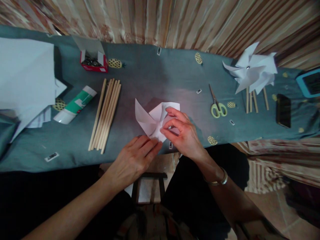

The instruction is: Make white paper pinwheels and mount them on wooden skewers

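A white paper pinwheel (145,124) lies near the table's front edge, its blades folded towards the middle. My left hand (136,154) holds its lower edge, fingers closed together and the thumb mostly hidden. With thumb and forefinger pinched, my right hand (182,131) presses the folded paper at the centre. Whether a small pin is between those fingertips cannot be made out. To the left lie several wooden sticks (106,115). Scissors (217,105) with light green handles rest to the right, slightly open.
Finished pinwheels (252,71) on sticks lie at the right, beside a dark phone (283,110) and a blue-framed device (310,82). An open red box (94,63) of small metal pieces, a green-and-white tube (75,105) and white paper sheets (27,73) occupy the left.
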`<state>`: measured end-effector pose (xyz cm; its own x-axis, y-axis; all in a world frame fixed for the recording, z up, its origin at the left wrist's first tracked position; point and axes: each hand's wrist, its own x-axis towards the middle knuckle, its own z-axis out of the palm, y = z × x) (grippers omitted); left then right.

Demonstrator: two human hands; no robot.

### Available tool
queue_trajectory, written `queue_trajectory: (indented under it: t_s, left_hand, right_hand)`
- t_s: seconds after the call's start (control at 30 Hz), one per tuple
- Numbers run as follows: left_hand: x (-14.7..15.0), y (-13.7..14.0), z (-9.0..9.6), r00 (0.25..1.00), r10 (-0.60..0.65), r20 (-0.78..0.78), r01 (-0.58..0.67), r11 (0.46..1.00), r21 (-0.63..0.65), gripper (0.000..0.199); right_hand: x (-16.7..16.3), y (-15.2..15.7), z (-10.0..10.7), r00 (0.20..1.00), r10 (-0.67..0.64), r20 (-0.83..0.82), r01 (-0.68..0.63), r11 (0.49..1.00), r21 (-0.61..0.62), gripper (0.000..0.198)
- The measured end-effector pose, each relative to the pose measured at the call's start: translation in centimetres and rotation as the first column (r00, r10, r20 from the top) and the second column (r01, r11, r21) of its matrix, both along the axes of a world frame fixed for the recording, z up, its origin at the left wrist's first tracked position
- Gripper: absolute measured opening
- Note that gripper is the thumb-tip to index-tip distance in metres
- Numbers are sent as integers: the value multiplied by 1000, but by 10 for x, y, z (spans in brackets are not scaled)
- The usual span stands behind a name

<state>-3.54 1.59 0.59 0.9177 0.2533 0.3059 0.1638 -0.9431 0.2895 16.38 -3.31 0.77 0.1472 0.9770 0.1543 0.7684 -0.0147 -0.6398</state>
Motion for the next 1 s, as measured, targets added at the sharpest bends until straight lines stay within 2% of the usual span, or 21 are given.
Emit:
queue_trajectory:
  t_s: [0.2, 0.63, 1.0]
  left_hand:
    - [-2, -2, -7, 1000, 4, 23, -3, 1000, -13, 31]
    - [0, -2, -6, 998, 14, 64, -12, 1000, -27, 30]
    - [-1, -2, -6, 999, 15, 41, -14, 999, -36, 29]
  right_hand:
    - [0, -1, 0, 1000, 11, 9, -11, 1000, -15, 4]
    - [-3, 0, 4, 999, 34, 33, -33, 999, -15, 7]
    - [-7, -6, 0, 988, 80, 135, -87, 995, 45, 20]
